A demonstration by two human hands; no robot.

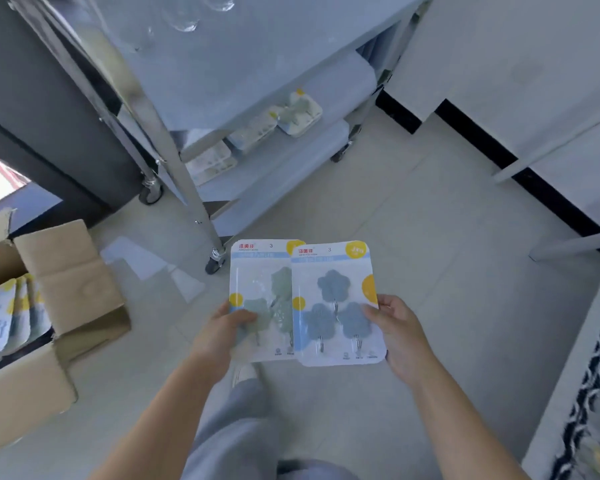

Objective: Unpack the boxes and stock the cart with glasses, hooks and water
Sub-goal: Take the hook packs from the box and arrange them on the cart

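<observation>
Two hook packs are held side by side above the floor in front of me. My left hand (222, 332) grips the green-hook pack (262, 289) at its left edge, thumb on its face. My right hand (397, 327) grips the blue-hook pack (336, 303) at its right edge; this pack overlaps the green one. The metal cart (174, 109) stands beyond, with several hook packs (274, 128) lying on its middle shelf and clear glasses (187, 15) on its top shelf. An open cardboard box (63, 289) at the left holds more hook packs (4, 317).
The cart rests on caster wheels (215, 263) on a pale tiled floor. A white wall with a black skirting (499, 157) runs along the right. A patterned cloth edge (596, 393) hangs at the far right. My knee and shoe (245, 374) are below the packs.
</observation>
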